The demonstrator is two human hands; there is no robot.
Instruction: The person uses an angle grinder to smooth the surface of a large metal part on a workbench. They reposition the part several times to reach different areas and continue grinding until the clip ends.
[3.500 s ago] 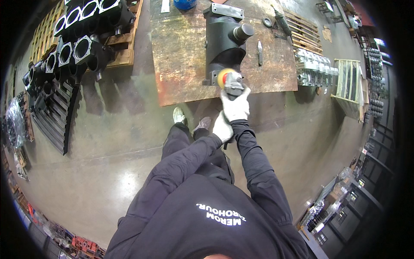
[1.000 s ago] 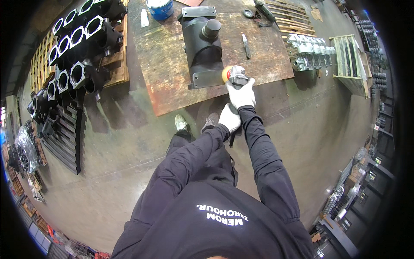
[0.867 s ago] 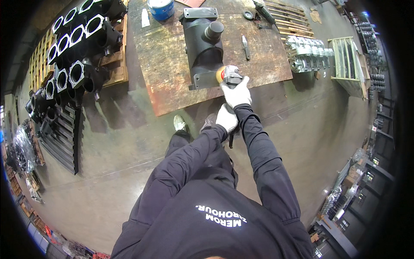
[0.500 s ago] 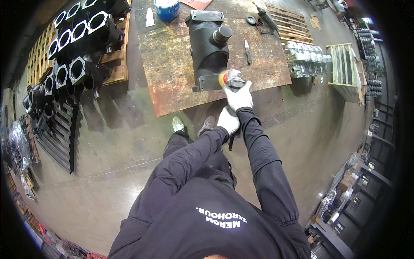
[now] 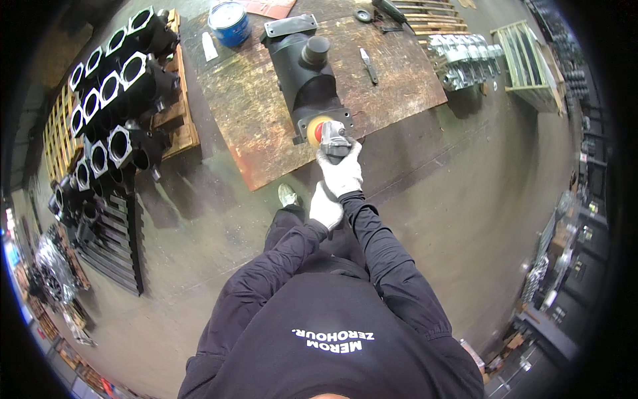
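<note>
Both my gloved hands grip an angle grinder [image 5: 337, 141] with a round yellow and red disc [image 5: 316, 132]. My right hand [image 5: 343, 174] is closed round the tool just behind its metal head. Nearer to me, my left hand [image 5: 325, 207] is wrapped round the rear of its body, most of which the glove hides. The disc lies over the near flange of a black cylindrical housing [image 5: 300, 78], which rests on its side on the worn wooden tabletop [image 5: 246, 120]. A short round stub [image 5: 316, 50] rises from the housing's upper part.
A blue tub [image 5: 229, 25], a white tube [image 5: 209, 46] and a scraper-like hand tool [image 5: 369, 66] lie on the table. On the left, pallets hold several black housings [image 5: 109, 93]. Silvery castings [image 5: 462, 58] and a wooden crate [image 5: 525, 56] stand to the right.
The grinder's disc has moved left across the housing's near flange, with both hands following. The whole view has also shifted and turned slightly.
</note>
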